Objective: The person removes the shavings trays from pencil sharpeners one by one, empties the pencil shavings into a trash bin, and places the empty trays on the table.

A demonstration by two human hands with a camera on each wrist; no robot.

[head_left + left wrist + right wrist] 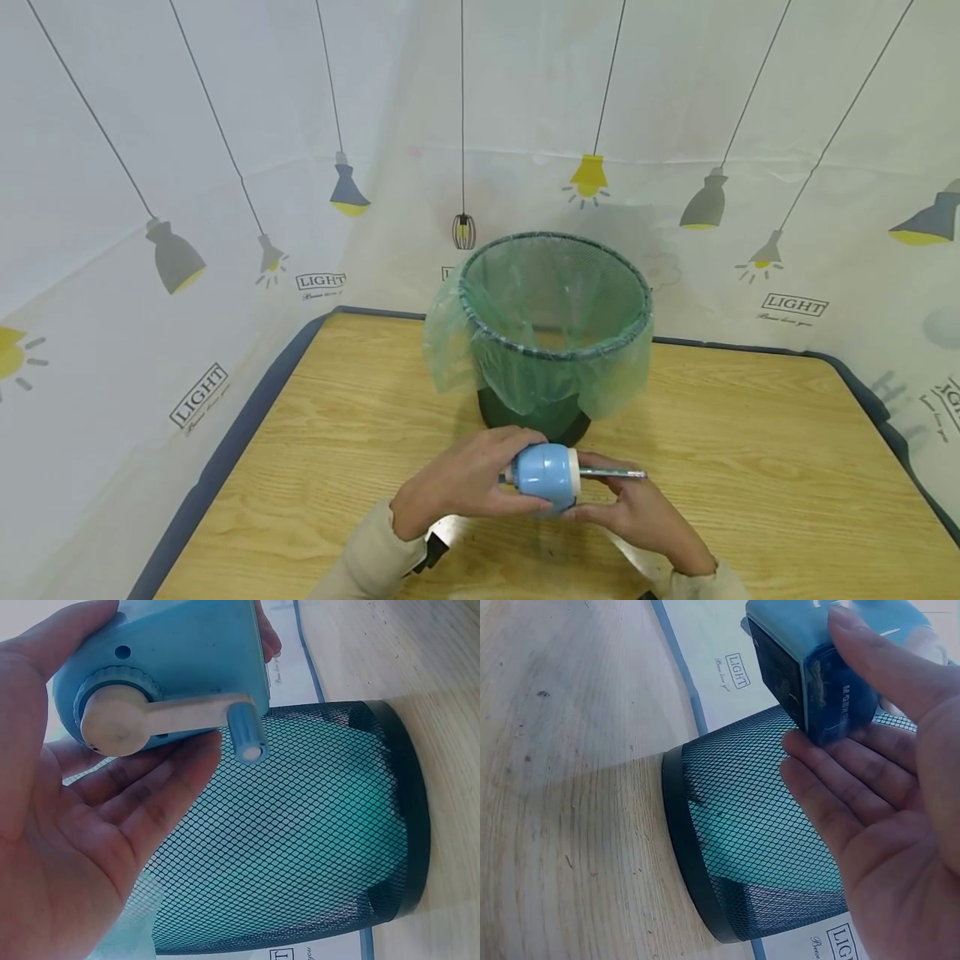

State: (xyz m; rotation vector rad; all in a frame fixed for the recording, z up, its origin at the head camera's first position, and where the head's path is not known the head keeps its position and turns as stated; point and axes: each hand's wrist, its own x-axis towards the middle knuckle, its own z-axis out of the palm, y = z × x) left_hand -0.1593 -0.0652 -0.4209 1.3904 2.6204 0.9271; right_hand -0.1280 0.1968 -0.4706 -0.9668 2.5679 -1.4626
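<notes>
Both of my hands hold a blue pencil sharpener in front of the mesh bin. My left hand grips its left side, thumb and fingers on opposite sides of the body. A cream crank with a blue knob shows in the left wrist view. From the other side, a pencil sticks out to the right. My right hand pinches the sharpener's right end; in the right wrist view its thumb lies on the blue body and fingertips touch the dark, see-through drawer. The pencil's tip is hidden.
A dark green mesh bin stands on the wooden table, just beyond my hands. A thin green bag lines it and hangs over its rim. Behind the table rises a white sheet printed with lamps.
</notes>
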